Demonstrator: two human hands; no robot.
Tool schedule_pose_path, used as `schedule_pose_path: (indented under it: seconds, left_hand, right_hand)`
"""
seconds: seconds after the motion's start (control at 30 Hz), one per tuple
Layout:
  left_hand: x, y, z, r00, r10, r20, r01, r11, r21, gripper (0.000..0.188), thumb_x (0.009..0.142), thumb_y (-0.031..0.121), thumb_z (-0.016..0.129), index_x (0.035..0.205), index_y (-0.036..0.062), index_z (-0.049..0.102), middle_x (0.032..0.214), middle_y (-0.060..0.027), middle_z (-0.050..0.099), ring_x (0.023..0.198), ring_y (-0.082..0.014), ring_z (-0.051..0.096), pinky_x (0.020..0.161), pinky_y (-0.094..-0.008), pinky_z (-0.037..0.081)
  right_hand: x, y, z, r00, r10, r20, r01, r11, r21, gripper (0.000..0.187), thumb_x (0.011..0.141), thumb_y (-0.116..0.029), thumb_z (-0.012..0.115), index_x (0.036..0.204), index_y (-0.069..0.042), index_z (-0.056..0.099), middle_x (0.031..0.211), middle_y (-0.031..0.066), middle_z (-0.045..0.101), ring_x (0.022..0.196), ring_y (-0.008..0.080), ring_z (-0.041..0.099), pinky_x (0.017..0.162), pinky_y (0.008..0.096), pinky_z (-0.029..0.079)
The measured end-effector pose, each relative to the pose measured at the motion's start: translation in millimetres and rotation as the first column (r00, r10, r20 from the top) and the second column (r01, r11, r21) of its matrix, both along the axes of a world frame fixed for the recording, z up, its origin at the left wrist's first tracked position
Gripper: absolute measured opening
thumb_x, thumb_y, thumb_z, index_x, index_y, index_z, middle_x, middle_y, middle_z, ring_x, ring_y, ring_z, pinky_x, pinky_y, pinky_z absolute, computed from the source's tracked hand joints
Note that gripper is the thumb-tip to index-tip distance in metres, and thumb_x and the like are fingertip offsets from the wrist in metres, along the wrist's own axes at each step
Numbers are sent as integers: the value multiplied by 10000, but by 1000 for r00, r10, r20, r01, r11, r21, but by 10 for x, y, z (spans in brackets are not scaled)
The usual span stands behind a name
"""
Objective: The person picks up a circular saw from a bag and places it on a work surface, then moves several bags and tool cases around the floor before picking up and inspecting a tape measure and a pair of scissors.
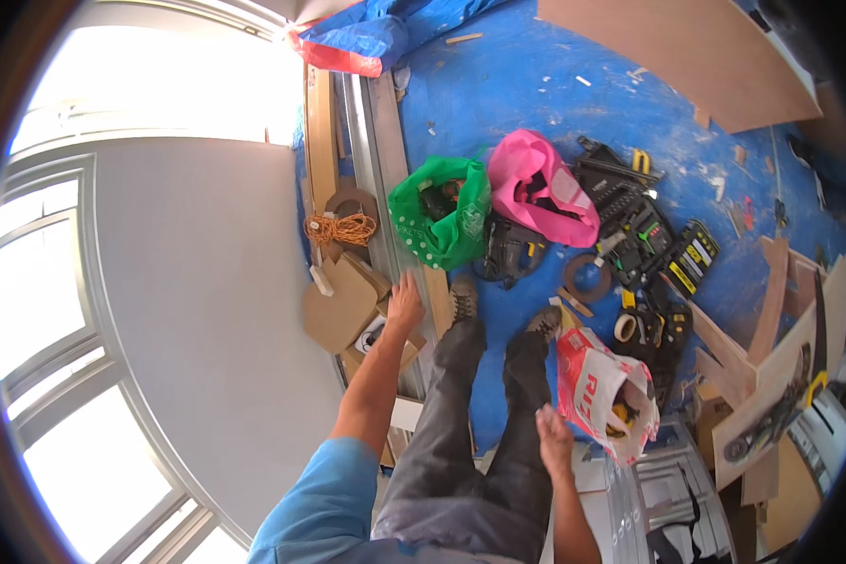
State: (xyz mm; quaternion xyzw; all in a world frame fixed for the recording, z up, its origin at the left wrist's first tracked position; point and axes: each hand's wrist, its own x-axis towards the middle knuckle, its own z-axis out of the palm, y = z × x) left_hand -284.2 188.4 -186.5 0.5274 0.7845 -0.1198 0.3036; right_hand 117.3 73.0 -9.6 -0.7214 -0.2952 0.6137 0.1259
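Note:
My left hand (406, 303) reaches forward with its fingers stretched out and nothing in it. It hangs over the long boards by the wall, nearest to the brown cardboard pieces (336, 305) and the green bag (430, 246). Close to my right thigh, my right hand (554, 432) is loosely curled, and I see nothing in it. Beside it stands a red and white plastic bag (587, 381) with yellow and black items inside. The green bag holds dark tools, and a pink bag (536, 188) leans next to it.
Blue sheeting (498, 85) with scraps covers the floor. Open black tool cases (639, 230), a brown tape roll (587, 278) and a tool bag (663, 329) lie right of the bags. Orange cord (343, 228) rests by the wall. Wooden frames (771, 310) stand at the right.

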Motion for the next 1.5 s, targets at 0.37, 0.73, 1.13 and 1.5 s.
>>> schedule_pose_path:
  seconds: [0.37,0.73,1.13,1.5]
  left_hand:
    - [295,1079,-795,600,-738,308,798,577,-171,239,834,266,583,853,58,699,919,-137,697,977,-302,649,984,-549,406]
    - [74,716,-571,898,373,233,-429,862,270,548,865,298,664,1211,-67,448,1201,-317,468,1142,-450,485,871,-476,455]
    - [-1195,1204,-1502,-153,620,769,-935,162,-317,374,779,34,500,1128,-82,567,848,-98,624,683,-182,599,625,-329,506]
    - [29,697,623,132,650,748,-812,504,-294,365,851,166,584,1166,-13,537,948,-55,561,891,-153,497,827,-284,397]
  right_hand:
    - [-806,1018,-1075,907,375,191,-404,903,148,301,936,-155,602,1172,32,593,1085,213,668,1042,296,657,881,343,517]
    - [-2976,3413,-2060,626,324,710,-690,654,310,869,745,-148,749,1429,3,235,1428,287,281,1302,475,318,1062,550,310]
    - [-2374,3140,-2837,903,140,406,-302,879,370,254,820,-164,547,1018,-55,662,854,253,654,901,400,642,811,450,483]
    - [-1864,2021,-1795,977,18,211,-80,954,289,159,900,-110,560,1002,-15,635,859,229,644,804,347,635,714,398,475]
